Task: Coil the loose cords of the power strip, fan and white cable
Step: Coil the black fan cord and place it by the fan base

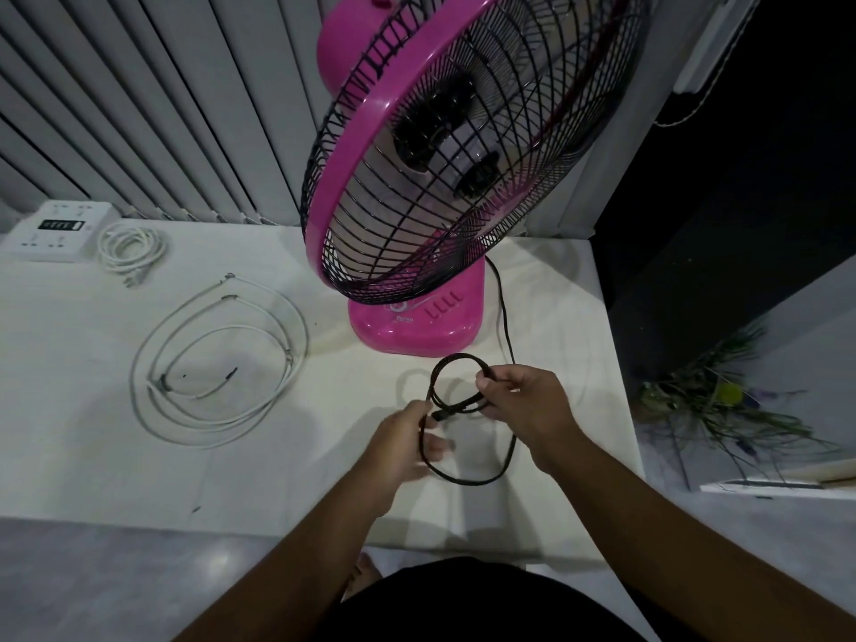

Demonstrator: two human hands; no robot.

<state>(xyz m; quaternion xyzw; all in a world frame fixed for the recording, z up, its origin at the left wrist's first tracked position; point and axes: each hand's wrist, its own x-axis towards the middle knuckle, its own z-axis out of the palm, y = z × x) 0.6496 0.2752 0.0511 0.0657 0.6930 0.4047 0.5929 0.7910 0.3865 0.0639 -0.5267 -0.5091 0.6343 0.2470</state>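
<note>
A pink fan [419, 317] with a black wire cage stands on the white table [92, 433]. Its black cord [502, 317] runs from the base's right side down to my hands. My right hand [523, 400] grips a small bundle of black cord loops [456, 363] just in front of the fan base. My left hand [407, 444] pinches the cord near its plug end, and a larger loop hangs below both hands. A white cable [222, 363] lies in a loose, wide coil at left. The white power strip [51, 231] sits at the far left with its white cord [129, 247] coiled tightly beside it.
Vertical grey blinds [162, 108] run behind the table. The table's right edge drops to a dark gap, with a plant [722, 405] on the floor beyond. The front table edge is close to my body.
</note>
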